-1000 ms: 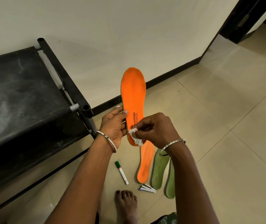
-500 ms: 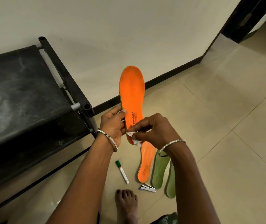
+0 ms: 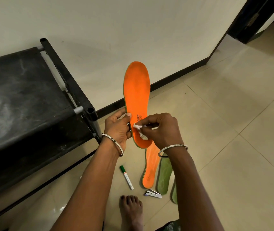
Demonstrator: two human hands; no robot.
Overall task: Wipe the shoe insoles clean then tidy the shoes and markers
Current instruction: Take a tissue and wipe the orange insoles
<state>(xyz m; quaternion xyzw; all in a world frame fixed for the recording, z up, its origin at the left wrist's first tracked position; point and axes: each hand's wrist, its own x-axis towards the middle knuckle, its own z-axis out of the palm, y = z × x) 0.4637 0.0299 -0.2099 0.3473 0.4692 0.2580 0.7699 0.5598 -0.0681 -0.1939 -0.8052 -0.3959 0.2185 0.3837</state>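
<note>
Orange insole (image 3: 137, 90) was held upright in the air, toe end up, printed face toward the camera, in front of the wall (image 3: 133, 22). Left hand (image 3: 117, 129) gripped its left edge near the heel, with the thumb on the front face and the fingers curled behind. Right hand (image 3: 163, 129) pinched a small white wipe (image 3: 139, 127) between thumb and fingertips and pressed it on the heel area, over part of the black lettering. A silver bangle (image 3: 113, 144) sat on each wrist. On the tiled floor (image 3: 224, 134) below the hands lay a second orange insole (image 3: 150, 172), face up, its upper end hidden behind the held one. Just right of it lay a green insole (image 3: 164, 177), then a second green insole (image 3: 174, 194), largely hidden by the right forearm. A green-capped marker (image 3: 126, 177) lay left of the floor insoles, apart from them. A small stapler (image 3: 152, 193) lay near the second orange insole's lower end. A bare foot (image 3: 131, 209) stood near the bottom edge. A black rack (image 3: 24, 97) stood at left against the wall.
</note>
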